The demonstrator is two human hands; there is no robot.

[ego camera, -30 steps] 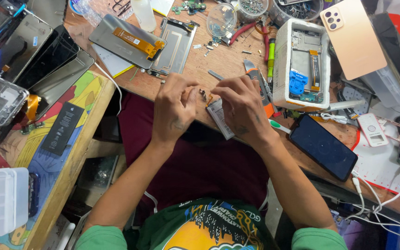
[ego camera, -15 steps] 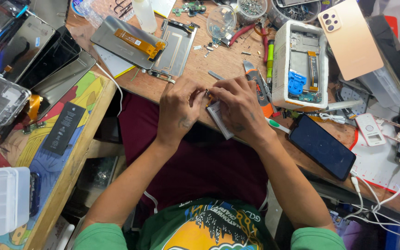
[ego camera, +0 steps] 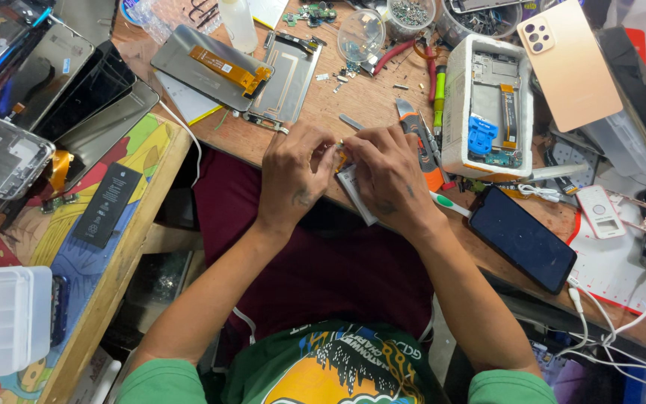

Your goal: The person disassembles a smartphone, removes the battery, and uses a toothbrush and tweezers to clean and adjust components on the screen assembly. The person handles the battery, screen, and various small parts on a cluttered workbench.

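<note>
Cluttered wooden table [ego camera: 371,112], phone parts everywhere. I see my left hand [ego camera: 293,176] and right hand [ego camera: 390,176] meeting at its near edge, both grips pinched onto a small flat white part [ego camera: 354,191]; dark phone [ego camera: 521,238] right.

My left hand [ego camera: 298,176] and right hand [ego camera: 389,178] meet at the front edge of the wooden workbench [ego camera: 368,112], fingertips pinched together over a small part too tiny to make out. Under my right hand lies a flat white-edged phone piece [ego camera: 356,196]. A dark phone [ego camera: 523,238] rests just beside my right wrist, an opened phone frame [ego camera: 487,105] farther back.
</note>
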